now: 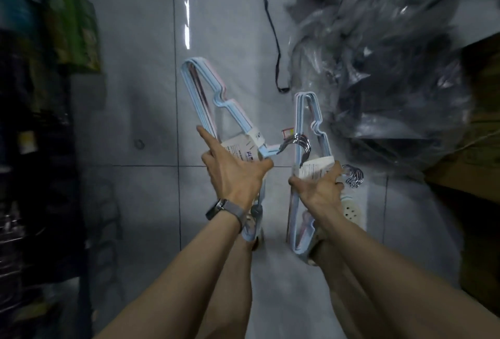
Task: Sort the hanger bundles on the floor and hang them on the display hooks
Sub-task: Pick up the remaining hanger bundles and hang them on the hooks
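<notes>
Pale-blue hanger bundles fill both hands above the grey tiled floor (146,111): the left hand (235,173) has its grip closed on 1 bundle (205,100), the right hand (319,190) on another bundle (308,133). Crumpled clear plastic bags (378,68) lie right; dark shelving (40,122) stands left.

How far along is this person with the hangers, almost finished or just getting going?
Probably somewhere in the middle. Done: nothing hung shows here, and no display hooks are in view. In hand: the left hand holds one pale blue hanger bundle, the right hand another bundle, both lifted off the floor. Left: hanging these, plus the plastic-wrapped pile on the right.
</notes>
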